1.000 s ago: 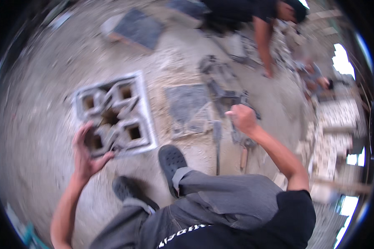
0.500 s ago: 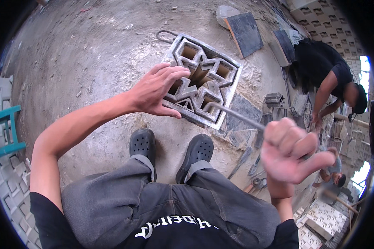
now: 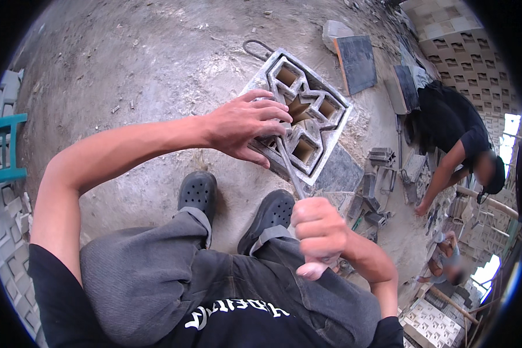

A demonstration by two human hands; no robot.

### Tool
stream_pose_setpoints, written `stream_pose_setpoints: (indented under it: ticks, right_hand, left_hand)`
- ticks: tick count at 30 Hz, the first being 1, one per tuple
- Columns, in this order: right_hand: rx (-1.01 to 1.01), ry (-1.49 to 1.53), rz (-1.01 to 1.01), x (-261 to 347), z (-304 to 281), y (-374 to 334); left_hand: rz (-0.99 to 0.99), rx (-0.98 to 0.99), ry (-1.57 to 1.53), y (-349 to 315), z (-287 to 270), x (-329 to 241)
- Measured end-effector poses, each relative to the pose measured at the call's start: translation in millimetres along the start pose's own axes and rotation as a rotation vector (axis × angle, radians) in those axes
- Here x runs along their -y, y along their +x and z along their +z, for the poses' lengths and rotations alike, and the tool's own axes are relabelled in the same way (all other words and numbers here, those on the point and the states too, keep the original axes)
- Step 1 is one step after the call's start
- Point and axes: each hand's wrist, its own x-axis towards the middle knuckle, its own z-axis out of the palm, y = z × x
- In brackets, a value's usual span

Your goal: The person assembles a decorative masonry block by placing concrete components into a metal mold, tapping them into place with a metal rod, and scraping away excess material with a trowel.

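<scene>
A square metal mould lies on the dusty ground in front of my feet, with a loop handle at its far left corner. Inside sits a pale block with a star-shaped pattern of openings. My left hand rests over the mould's left side, its fingers spread and reaching onto the block. In my right hand, closed in a fist, is a thin metal rod. The rod's far end meets the near part of the block beside my left fingers; its tip is hidden there.
A dark flat board leans on a pale block beyond the mould. To the right, a person in black bends over with an arm reaching to the ground, near small metal pieces. A teal stool and stacked patterned blocks stand at left.
My right hand has swung left and nearer my body, bringing the rod's end closer to my left hand. The left hand has settled lower on the mould. The view has shifted slightly.
</scene>
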Motion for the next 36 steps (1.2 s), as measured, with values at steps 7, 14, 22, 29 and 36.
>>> stream_pose_setpoints:
  ticks: [7, 14, 22, 29, 36]
  right_hand:
    - [0.374, -0.235, -0.054, 6.0, 15.2, -40.2]
    - [0.56, -0.438, -0.125, -11.8, -5.2, -108.5]
    - [0.775, -0.359, -0.235, -34.3, -25.0, -125.8]
    - [0.714, -0.587, -0.175, -35.7, -62.0, -131.5]
    - [0.217, -0.353, 0.275, -22.1, -57.5, -103.9]
  left_hand:
    - [0.074, 0.001, -0.068, 4.5, 6.8, 2.2]
    - [0.08, -0.031, -0.076, 6.0, 12.5, 11.7]
    - [0.006, 0.093, -0.121, 16.3, 6.7, 7.7]
    - [-0.011, 0.092, -0.129, 4.3, 4.1, 3.2]
    - [-0.022, 0.059, -0.115, -2.7, 3.0, -0.2]
